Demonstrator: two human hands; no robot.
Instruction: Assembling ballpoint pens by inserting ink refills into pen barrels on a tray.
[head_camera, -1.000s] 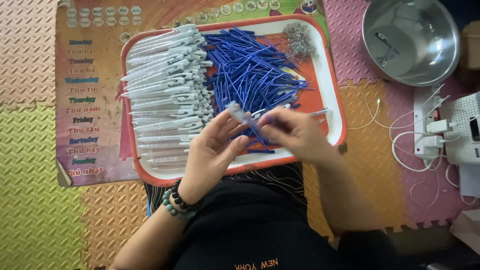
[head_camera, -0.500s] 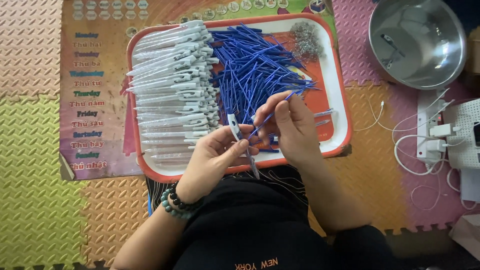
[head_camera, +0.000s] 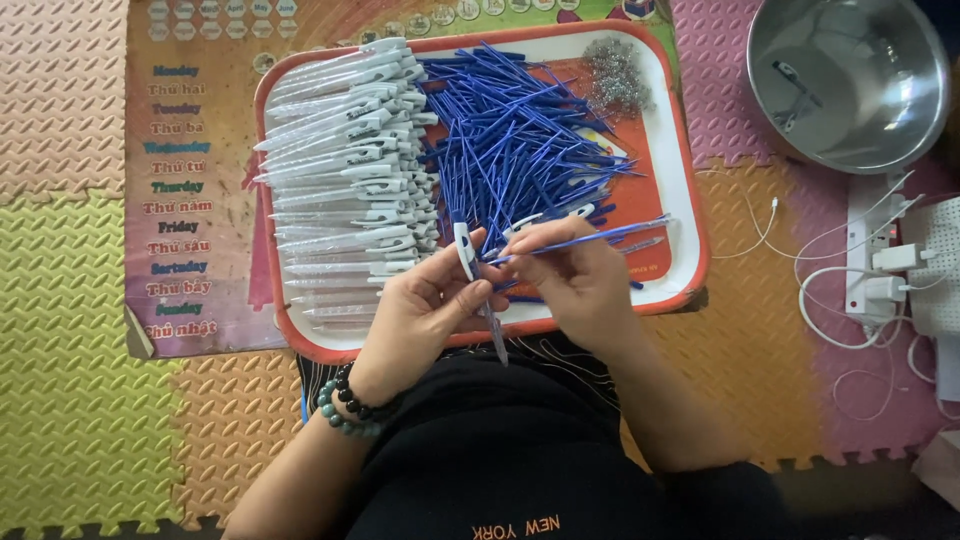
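Red tray on foam mat, landmark. Clear pen barrels stacked in tray's left half, blue refill pile in its middle. Over tray's near rim: left hand pinching clear pen barrel upright between thumb and fingers; right hand fingertips closed on blue refill, its tip at barrel's top

Tray on mat: barrels left, refills right; bowl beyond tray.

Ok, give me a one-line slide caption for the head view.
Left hand holds a clear pen barrel, right hand a blue refill, over an orange tray.
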